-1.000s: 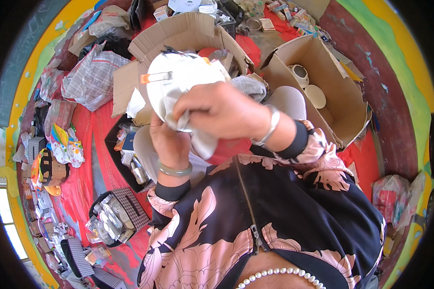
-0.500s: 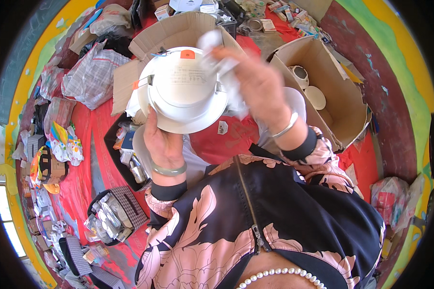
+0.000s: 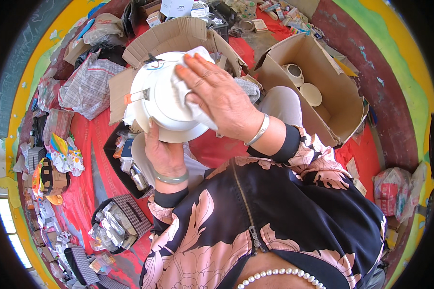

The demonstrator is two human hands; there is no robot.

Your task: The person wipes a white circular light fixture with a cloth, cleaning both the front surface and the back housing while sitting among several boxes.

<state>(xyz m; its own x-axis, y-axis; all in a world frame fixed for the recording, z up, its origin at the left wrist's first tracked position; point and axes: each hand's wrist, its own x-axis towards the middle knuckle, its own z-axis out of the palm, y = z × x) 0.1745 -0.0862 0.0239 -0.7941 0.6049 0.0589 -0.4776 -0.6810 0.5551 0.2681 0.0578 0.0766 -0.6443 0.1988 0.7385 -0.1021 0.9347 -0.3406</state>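
My left hand (image 3: 163, 153) grips a round white recessed light fixture (image 3: 159, 98) by its lower rim and holds it up in front of my chest. An orange spring clip sticks out on the fixture's left side. My right hand (image 3: 219, 96) lies flat over the fixture's right half and presses a white cloth (image 3: 190, 91) against it. Both wrists carry bangles. The fixture's right part is hidden under my right hand and the cloth.
An open cardboard box (image 3: 342, 101) at the right holds similar round white fixtures. A second open cardboard box (image 3: 178, 33) lies behind the fixture. Bags, small boxes and a basket of small parts (image 3: 113, 224) crowd the red cloth (image 3: 96, 159) on the left.
The fixture has turned in my left hand from rim-up to face-on. My right hand with the cloth went from on top, lifted away to the right, then came back flat over it.
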